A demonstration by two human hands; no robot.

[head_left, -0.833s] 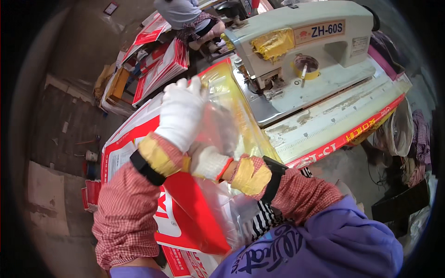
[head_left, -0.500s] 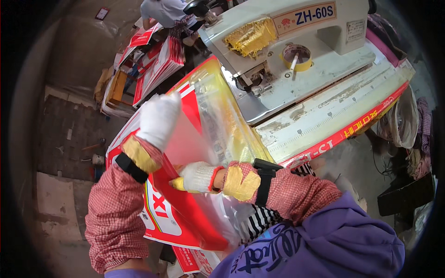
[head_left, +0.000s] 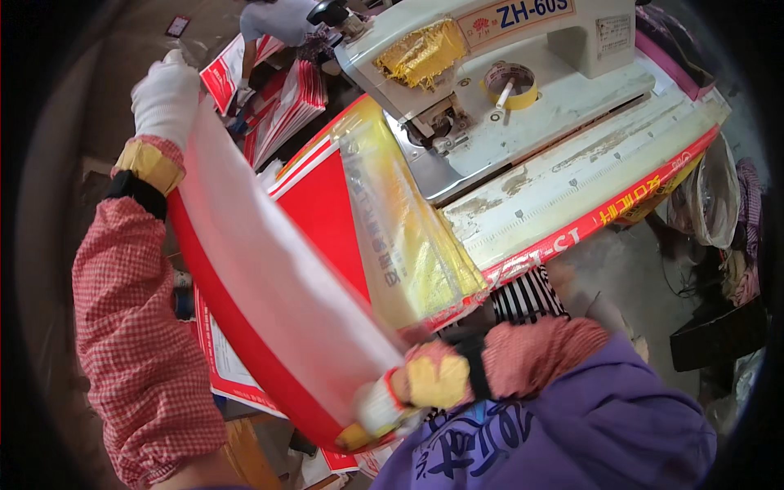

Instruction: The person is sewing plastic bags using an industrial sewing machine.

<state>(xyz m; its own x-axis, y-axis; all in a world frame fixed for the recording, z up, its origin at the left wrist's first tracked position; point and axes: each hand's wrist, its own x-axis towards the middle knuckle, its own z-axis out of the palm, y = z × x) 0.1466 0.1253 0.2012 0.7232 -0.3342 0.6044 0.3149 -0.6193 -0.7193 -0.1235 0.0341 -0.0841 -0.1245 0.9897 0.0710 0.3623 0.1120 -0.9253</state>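
Note:
A red and white printed plastic sack (head_left: 261, 237) is stretched diagonally between my gloved hands, its pale side curving up. My left hand (head_left: 167, 98), in a white knit glove, is raised at the far left and closed on the sack's upper corner. Low in front of me, my right hand (head_left: 377, 412) grips the lower end; its yellow-tipped fingers are slightly blurred. Beneath lie more red sacks (head_left: 322, 216), partly covered by the held one. A clear and yellow plastic sack (head_left: 416, 269) lies beside the sewing machine (head_left: 490, 90).
A roll of yellow tape (head_left: 523, 98) with a white stick in it rests on the machine bed. The worktable's red-taped edge (head_left: 555, 249) runs along the right. Another person (head_left: 282, 20) works behind stacked sacks (head_left: 290, 106). A clear plastic bag (head_left: 706, 200) hangs at the right.
My left hand has swung up and left, drawing the sack's corner with it. My right hand has moved down toward me, and the sack now spans between both hands.

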